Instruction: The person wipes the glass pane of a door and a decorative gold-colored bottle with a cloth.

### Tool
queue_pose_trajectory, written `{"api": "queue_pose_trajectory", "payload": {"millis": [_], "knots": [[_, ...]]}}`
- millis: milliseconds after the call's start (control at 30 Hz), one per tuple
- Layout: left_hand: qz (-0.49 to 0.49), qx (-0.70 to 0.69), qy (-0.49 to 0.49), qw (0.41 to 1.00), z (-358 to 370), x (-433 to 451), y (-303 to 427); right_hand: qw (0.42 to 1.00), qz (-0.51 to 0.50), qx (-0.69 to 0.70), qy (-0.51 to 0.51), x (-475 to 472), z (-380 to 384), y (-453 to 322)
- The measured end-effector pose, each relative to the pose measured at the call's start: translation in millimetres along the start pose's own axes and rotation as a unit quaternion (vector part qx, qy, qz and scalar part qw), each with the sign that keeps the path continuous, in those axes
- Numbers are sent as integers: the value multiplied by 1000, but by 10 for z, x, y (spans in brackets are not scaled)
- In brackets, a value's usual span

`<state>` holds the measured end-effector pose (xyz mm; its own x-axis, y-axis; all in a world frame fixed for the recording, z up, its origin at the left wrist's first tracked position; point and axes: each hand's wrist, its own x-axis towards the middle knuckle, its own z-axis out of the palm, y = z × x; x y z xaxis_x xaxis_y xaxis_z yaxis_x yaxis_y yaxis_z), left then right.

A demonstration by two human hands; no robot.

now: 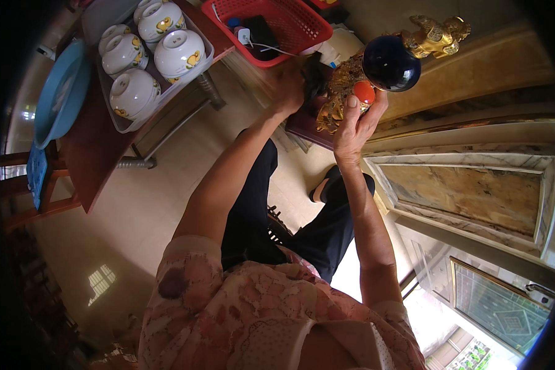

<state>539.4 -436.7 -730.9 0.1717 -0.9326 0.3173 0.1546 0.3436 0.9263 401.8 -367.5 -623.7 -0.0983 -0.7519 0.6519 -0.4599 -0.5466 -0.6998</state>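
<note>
A gold ornamental figurine with an orange ball and a large glossy dark blue ball stands before me, tilted in the wide view. At its top sits a smaller gold figure. My right hand grips the ornament by the orange ball, thumb on the near side and fingers beneath the blue ball. My left hand is closed around a dark, blurred object, which is at the ornament's left side. What that object is I cannot tell. Under the ornament is a dark red surface.
Several upturned white bowls fill a clear plastic bin on a red-brown table. Beside it leans a blue basin. A red basket holds a charger and cable. Marble-patterned panelling stands at right.
</note>
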Motion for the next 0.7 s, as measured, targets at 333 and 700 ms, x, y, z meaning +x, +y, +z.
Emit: {"api": "queue_pose_trajectory", "payload": {"millis": [333, 700], "knots": [[315, 530, -73, 784, 207, 488, -14, 1000, -5, 1, 14, -11, -4, -24], [172, 255, -86, 948, 247, -80, 304, 999, -23, -10, 28, 25, -41, 34]]}}
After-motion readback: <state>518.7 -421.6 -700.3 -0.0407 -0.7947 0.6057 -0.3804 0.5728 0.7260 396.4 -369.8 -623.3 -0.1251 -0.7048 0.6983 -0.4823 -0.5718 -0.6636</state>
